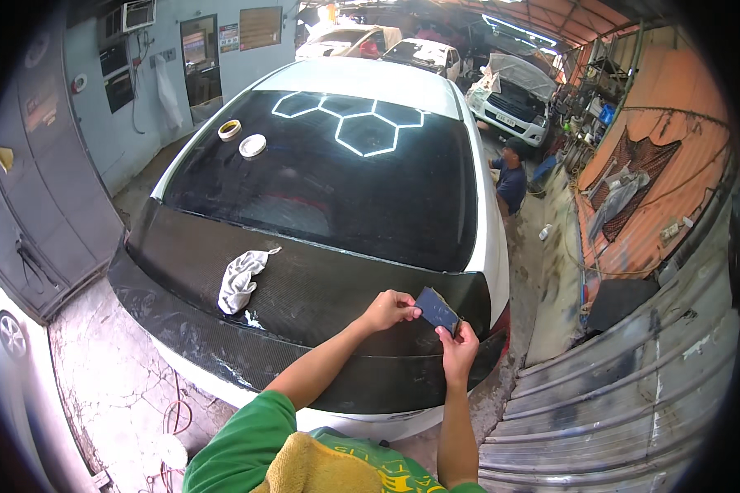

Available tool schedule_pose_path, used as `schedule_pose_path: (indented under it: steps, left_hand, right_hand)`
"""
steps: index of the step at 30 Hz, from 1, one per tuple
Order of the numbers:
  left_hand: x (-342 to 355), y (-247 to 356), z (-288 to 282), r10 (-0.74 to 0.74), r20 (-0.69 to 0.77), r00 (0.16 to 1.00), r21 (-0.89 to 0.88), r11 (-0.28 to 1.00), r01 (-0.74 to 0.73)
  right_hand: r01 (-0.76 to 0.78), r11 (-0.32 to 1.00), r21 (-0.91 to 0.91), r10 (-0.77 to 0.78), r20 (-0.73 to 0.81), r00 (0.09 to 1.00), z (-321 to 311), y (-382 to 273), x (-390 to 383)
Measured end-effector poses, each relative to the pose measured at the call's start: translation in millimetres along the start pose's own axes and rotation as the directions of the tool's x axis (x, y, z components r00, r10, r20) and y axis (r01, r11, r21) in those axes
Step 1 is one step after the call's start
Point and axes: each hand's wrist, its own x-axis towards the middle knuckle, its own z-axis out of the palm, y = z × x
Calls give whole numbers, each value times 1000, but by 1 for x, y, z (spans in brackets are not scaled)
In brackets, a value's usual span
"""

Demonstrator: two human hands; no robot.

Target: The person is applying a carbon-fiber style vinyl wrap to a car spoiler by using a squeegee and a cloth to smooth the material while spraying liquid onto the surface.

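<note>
My left hand point(390, 309) pinches the left side of a dark blue rectangular sheet or pad point(436, 311), perhaps abrasive paper, while my right hand point(460, 349) grips its lower right part. Both hands are raised over the dark carbon-patterned trunk lid point(168, 251) of a white car. A crumpled white cloth point(240, 283) lies on the lid to the left of my hands. Two rolls of tape, one yellow-edged point(229, 129) and one white point(252, 145), rest on the dark rear window point(321, 189).
A person point(510, 181) in dark clothes crouches beyond the car's right side. Corrugated metal point(584, 419) lines the right. A grey metal door point(49, 172) stands left, near a red hose point(173, 411). More cars point(510, 107) are parked behind, beside cluttered shelves point(592, 99).
</note>
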Motion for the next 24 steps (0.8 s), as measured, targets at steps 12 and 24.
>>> schedule_pose_path:
  steps: [12,24]
  left_hand:
    - [-3,7,5,12,-59,998,24,1000,-11]
    - [-1,-2,6,101,21,995,-79,992,-99]
  right_hand:
    - [14,998,60,-13,-22,1000,0,-1,-1]
    - [49,996,81,-59,121,991,-3,-10,-3]
